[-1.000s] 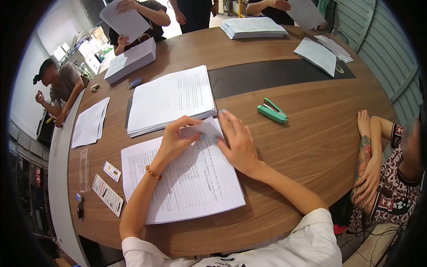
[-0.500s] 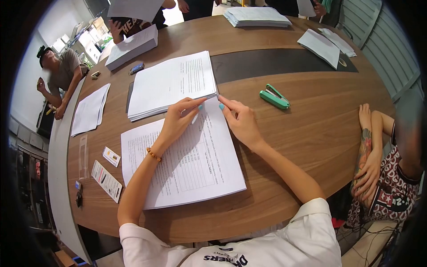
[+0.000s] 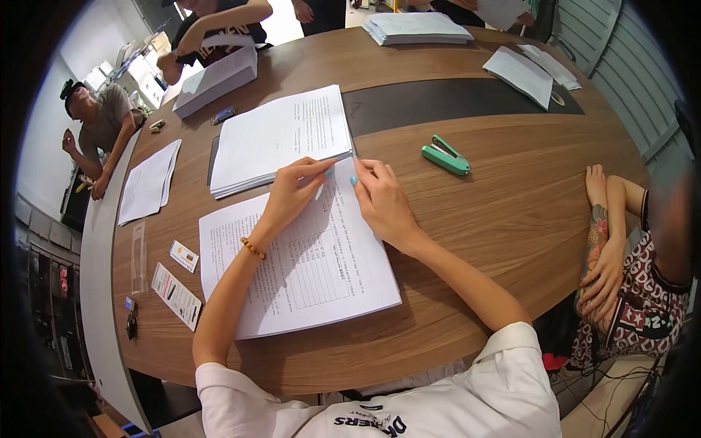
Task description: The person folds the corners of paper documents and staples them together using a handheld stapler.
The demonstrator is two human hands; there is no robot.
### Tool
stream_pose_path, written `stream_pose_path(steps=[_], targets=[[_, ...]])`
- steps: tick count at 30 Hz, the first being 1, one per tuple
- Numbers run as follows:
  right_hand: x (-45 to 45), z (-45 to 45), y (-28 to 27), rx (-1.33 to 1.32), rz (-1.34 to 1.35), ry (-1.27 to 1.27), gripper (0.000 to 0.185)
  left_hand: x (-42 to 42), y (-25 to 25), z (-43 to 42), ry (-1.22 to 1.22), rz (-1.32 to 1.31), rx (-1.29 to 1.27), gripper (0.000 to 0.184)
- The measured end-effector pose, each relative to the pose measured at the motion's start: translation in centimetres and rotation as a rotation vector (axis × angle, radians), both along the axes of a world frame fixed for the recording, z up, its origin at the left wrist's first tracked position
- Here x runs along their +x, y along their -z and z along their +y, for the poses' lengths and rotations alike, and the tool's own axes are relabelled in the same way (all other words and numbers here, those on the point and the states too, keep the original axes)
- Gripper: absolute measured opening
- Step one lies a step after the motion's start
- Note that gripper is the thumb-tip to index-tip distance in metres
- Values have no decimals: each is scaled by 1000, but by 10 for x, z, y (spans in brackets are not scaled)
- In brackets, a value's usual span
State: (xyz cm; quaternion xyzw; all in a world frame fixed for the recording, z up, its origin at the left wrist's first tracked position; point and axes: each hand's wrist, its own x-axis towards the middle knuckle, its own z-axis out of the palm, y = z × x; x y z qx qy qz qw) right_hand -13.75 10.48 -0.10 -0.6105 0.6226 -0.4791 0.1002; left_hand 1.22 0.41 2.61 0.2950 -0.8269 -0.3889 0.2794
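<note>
A printed paper stack [image 3: 314,270] with a table on its top sheet lies in front of me. My left hand [image 3: 298,188] is over its upper part, fingers closed together at the far edge of the sheets. My right hand [image 3: 383,201] pinches the sheets at the far right corner, thumb and fingers closed. The fingertips of both hands almost meet there. Just beyond them, touching or nearly so, lies a second paper stack [image 3: 281,139]. To the right of my right hand rests a green stapler [image 3: 445,156].
On the left lie loose sheets [image 3: 150,179], a card [image 3: 183,256] and a printed strip [image 3: 177,296]. A thick paper pile [image 3: 219,84] and another paper pile [image 3: 416,31] stand farther back. A person's tattooed arm [image 3: 597,233] rests at the right table edge. Others stand or sit around.
My right hand's fingers have curled in more tightly at the corner. The left hand has barely moved. Across the table, a person has lowered a sheet and leans over the thick pile.
</note>
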Motion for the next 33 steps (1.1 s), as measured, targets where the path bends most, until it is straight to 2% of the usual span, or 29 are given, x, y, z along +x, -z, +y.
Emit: stream_pose_path(steps=[4, 8, 10, 14, 16, 17, 19, 20, 23, 24, 26, 27, 29, 33], targets=[[-8, -2, 1, -16, 35, -18, 37, 0, 1, -2, -4, -13, -15, 27], [-78, -7, -7, 31, 292, 153, 42, 1, 3, -2, 8, 34, 11, 28], [-116, 1, 1, 141, 571, 328, 44, 0, 3, -1, 5, 37, 7, 28], [-150, 2, 16, 297, 540, 269, 43, 1, 9, -4, 24, 103, -13, 32], [-167, -9, 23, 236, 339, 179, 39, 0, 11, -4, 37, 113, -79, 31], [-160, -10, 7, 239, 354, 171, 39, -1, 10, -3, 28, 127, -74, 31], [-151, -10, -29, 342, -362, -267, 37, -2, 7, -2, 25, 92, -72, 29], [-149, -12, -39, 430, -404, -404, 38, -3, 7, -2, 17, 106, -61, 29], [-123, -16, -61, 515, -453, -520, 40, -4, 7, -2, 11, 105, -56, 28], [-120, -21, -62, 532, -439, -520, 40, -4, 8, -3, 18, 103, -59, 27], [-117, -32, -65, 580, -89, -534, 38, -5, 8, -3, 13, 117, -49, 27], [-115, -35, -67, 598, -76, -537, 38, -5, 8, -3, 17, 114, -60, 27], [-110, -40, -74, 491, 177, -600, 32, -7, 10, -4, 8, 125, -60, 26], [-98, -47, -83, 594, 239, -598, 34, -7, 13, -6, 26, 175, -74, 25]])
